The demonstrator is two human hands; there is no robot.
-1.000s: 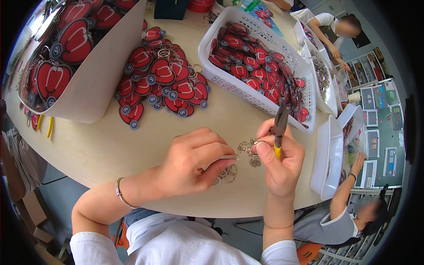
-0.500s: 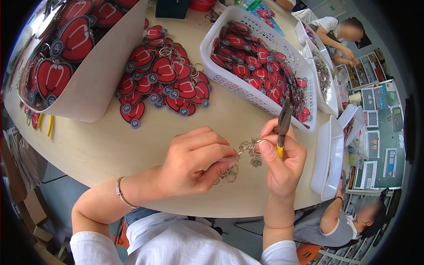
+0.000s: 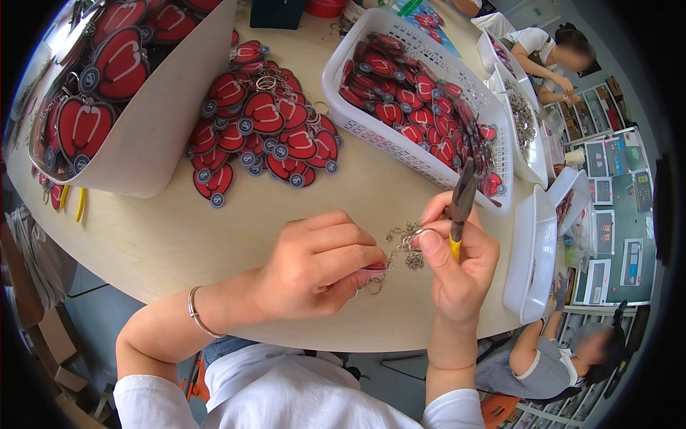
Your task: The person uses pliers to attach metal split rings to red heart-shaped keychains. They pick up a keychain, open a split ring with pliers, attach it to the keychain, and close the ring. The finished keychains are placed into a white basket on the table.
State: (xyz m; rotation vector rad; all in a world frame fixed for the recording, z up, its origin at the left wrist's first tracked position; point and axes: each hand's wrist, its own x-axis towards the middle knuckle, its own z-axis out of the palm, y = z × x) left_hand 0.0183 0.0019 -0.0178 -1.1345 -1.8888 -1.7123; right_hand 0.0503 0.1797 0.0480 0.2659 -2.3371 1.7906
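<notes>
My left hand (image 3: 314, 264) is closed, pinching a flat red key charm (image 3: 374, 269) that shows only as a thin edge beyond the fingertips. Metal key rings (image 3: 374, 286) dangle under those fingers. Over the table's front part, my right hand (image 3: 463, 268) grips pliers (image 3: 464, 194) with dark jaws pointing up and a yellow handle, mostly covered by the palm. Between its thumb and fingers sits a bunch of small silver chains (image 3: 412, 250), one strand reaching across to the charm. How charm and chain are joined is too small to tell.
A heap of red charms with rings (image 3: 268, 129) lies beyond my left hand. Left of it stands a large white bin (image 3: 168, 121) of charms, with yellow-handled pliers (image 3: 75, 204) nearby. A white basket (image 3: 357, 118) and a white tray (image 3: 525, 264) stand right. Two people sit at the right.
My left hand has turned slightly, so the charm's red side shows at the fingertips. The right hand with pliers and chains has barely shifted.
</notes>
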